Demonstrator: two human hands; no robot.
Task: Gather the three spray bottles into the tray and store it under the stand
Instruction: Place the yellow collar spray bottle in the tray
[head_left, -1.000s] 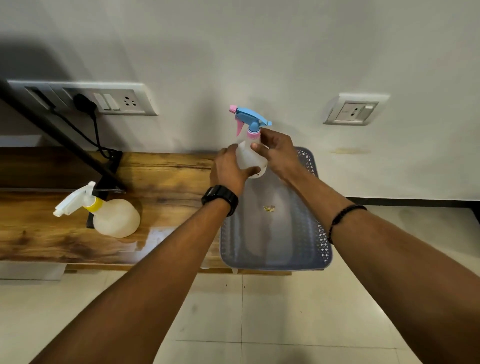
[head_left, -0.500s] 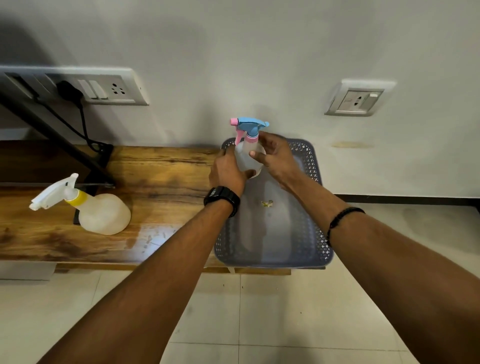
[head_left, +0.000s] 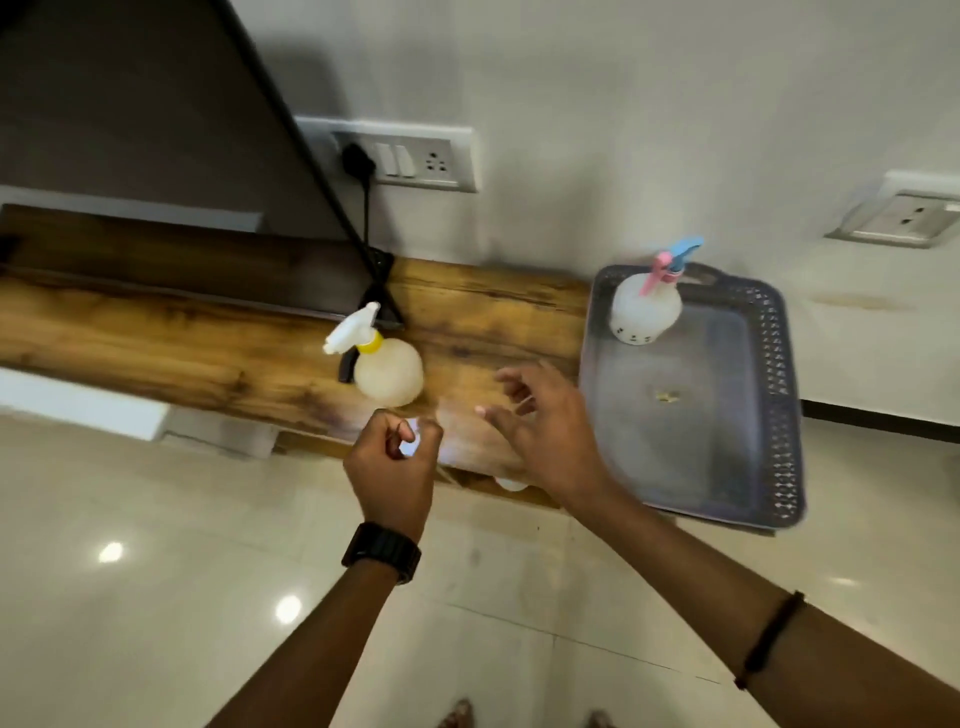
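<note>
Honestly nothing readable anywhere in this shot. The spray bottle (head_left: 644, 312) sitting in the tray (head_left: 779, 395) at the right has a few dark marks low on its body, but they're too small and blurry to make out as letters. The other bottle (head_left: 387, 369) in the middle of the frame looks plain. The switch plate (head_left: 415, 161) on the wall at upper middle shows no lettering either.

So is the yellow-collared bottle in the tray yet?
No, the yellow-collared bottle stands on the wooden stand, left of the tray.
</note>
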